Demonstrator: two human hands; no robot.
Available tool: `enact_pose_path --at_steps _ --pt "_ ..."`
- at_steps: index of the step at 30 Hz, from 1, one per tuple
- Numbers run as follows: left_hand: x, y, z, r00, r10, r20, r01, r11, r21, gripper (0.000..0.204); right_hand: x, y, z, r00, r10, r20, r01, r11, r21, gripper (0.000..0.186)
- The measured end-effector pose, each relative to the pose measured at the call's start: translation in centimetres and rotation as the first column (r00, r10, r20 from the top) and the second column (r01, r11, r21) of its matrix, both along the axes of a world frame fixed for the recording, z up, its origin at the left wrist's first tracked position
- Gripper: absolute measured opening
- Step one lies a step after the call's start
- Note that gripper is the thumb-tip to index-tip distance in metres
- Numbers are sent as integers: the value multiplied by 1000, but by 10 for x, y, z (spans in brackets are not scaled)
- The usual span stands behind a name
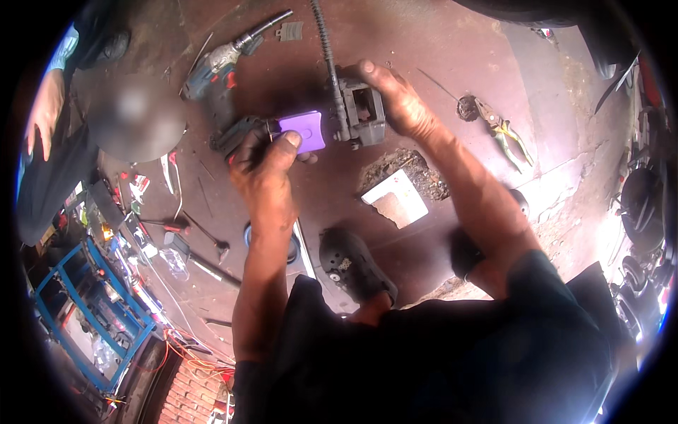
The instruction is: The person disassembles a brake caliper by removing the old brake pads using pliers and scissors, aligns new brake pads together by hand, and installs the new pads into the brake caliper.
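Packages: your left hand [265,173] pinches a small flat purple box [304,131], rounded corners, plain face | a white-edged tan card [395,199] lies on the floor [438,56] just right of it | screens: none

Your left hand [265,166] pinches a purple brake pad [304,130] just beside the grey brake caliper [361,112], which your right hand [399,102] grips from its right side. A cordless drill [215,78] lies on the reddish floor [424,42] behind; pliers [505,134] lie to the right.
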State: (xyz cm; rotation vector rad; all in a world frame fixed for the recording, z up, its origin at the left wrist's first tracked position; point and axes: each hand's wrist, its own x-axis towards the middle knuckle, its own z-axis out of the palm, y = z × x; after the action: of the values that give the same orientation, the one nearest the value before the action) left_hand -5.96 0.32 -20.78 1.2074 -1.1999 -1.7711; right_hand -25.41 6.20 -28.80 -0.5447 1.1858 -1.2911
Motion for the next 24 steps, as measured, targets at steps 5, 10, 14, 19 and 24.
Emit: enact_pose_path --at_steps 5,10,14,19,24 --pt "-9 6 19 1000 -2 -8 1 995 -103 15 46 -6 -1 845 -178 504 228 973 -40 82" --pt "2 0 16 1000 -11 -2 11 989 -146 14 59 -8 20 709 -127 694 234 970 -61 73" --pt "5 2 21 971 27 238 39 962 -271 18 65 -10 27 712 -205 672 297 955 -24 72" --pt "1 6 15 963 59 265 55 913 -404 19 70 -9 24 712 -218 667 335 941 -50 78" --pt "-6 7 22 981 40 190 28 939 -342 20 71 -10 25 711 -237 662 343 939 -32 78"
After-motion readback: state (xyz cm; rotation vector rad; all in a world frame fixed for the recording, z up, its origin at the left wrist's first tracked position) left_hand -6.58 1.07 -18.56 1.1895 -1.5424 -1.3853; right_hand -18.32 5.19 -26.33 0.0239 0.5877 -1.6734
